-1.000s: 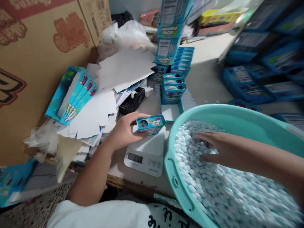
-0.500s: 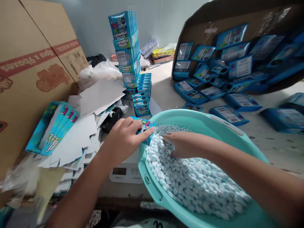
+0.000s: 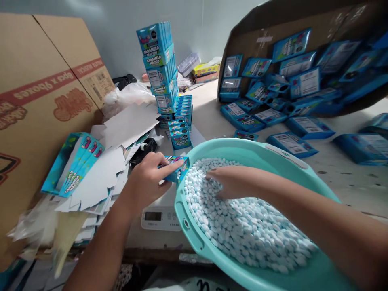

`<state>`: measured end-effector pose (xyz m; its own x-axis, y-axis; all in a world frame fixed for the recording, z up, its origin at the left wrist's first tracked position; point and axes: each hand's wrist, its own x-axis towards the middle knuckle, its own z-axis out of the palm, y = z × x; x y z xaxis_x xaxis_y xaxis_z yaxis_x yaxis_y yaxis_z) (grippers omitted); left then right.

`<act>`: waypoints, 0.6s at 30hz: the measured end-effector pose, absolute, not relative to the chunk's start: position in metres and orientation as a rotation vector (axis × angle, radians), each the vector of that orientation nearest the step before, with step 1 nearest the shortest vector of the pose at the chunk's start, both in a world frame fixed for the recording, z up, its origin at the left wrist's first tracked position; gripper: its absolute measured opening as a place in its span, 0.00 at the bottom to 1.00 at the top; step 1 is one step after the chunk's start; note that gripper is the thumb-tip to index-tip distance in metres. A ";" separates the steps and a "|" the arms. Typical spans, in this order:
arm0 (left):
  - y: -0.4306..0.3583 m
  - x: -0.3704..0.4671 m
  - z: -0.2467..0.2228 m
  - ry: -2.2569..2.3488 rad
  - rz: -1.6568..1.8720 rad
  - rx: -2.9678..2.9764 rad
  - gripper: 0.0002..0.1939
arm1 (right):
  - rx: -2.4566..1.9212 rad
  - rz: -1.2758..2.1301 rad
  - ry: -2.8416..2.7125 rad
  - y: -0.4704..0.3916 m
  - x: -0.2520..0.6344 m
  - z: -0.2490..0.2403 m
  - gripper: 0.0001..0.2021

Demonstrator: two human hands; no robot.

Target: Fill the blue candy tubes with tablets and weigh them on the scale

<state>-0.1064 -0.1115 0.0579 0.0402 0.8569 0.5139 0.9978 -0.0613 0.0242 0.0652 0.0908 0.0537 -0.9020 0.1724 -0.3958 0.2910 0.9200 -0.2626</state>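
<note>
My left hand [image 3: 148,176] grips a small blue box [image 3: 179,169] at the left rim of a turquoise tub [image 3: 273,155], its fingers wrapped over the top and the box's near end turned toward the candies, as my right hand [image 3: 227,182] reaches into the pale blue and white candies [image 3: 251,236] with its fingertips partly sunk; from here I cannot tell whether they are closed on any. A white kitchen scale [image 3: 163,218] sits just beside the tub, partly beneath my left hand and the box, with a black tape dispenser [image 3: 144,150] behind the hand. At left, loose white card sheets [image 3: 127,126] lie near an open blue tray [image 3: 54,171] and a large brown carton [image 3: 39,64]. A tall stack of blue boxes [image 3: 160,76] stands beyond, while at right more blue packs [image 3: 292,143] spill from a tipped carton [image 3: 242,38] onto the white table [image 3: 203,105].
</note>
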 end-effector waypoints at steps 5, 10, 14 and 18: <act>-0.130 -0.132 0.025 -2.115 -1.324 -1.635 0.23 | 0.351 -0.430 2.612 0.090 0.063 0.059 0.28; -0.139 -0.155 -0.014 -2.372 -1.999 -1.215 0.27 | 0.363 -0.409 2.544 0.100 0.057 0.045 0.32; -0.144 -0.158 -0.024 -2.511 -2.134 -1.306 0.30 | 0.324 -0.421 2.559 0.111 0.055 0.024 0.34; -0.149 -0.154 -0.022 -2.546 -2.165 -1.457 0.31 | 0.309 -0.406 2.644 0.121 0.058 0.003 0.35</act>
